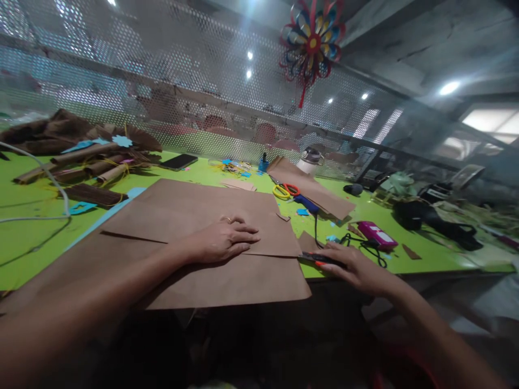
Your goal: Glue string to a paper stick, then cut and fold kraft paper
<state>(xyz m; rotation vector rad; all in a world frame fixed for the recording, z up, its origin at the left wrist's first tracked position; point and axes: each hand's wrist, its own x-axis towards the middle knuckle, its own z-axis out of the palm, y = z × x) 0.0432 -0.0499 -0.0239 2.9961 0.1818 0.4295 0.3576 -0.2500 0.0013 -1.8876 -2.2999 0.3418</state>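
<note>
Brown paper [203,205] lies folded over a larger brown sheet [227,283], which hangs over the table's front edge. My left hand [227,239] rests flat on the upper layer, fingers stretched to the right, a ring on one finger. At the paper's right edge my right hand [351,265] is closed on a cutting tool [324,259] with black and orange handles. Its blades meet the right end of the fold line. I cannot make out how far they are parted.
Yellow and red scissors [286,190], a blue-handled corded tool [306,203] and a magenta box [377,236] lie behind and right on the green table [243,183]. Brown rolled bundles [97,167] and a phone [179,162] are at the left. A white bottle [310,160] stands behind.
</note>
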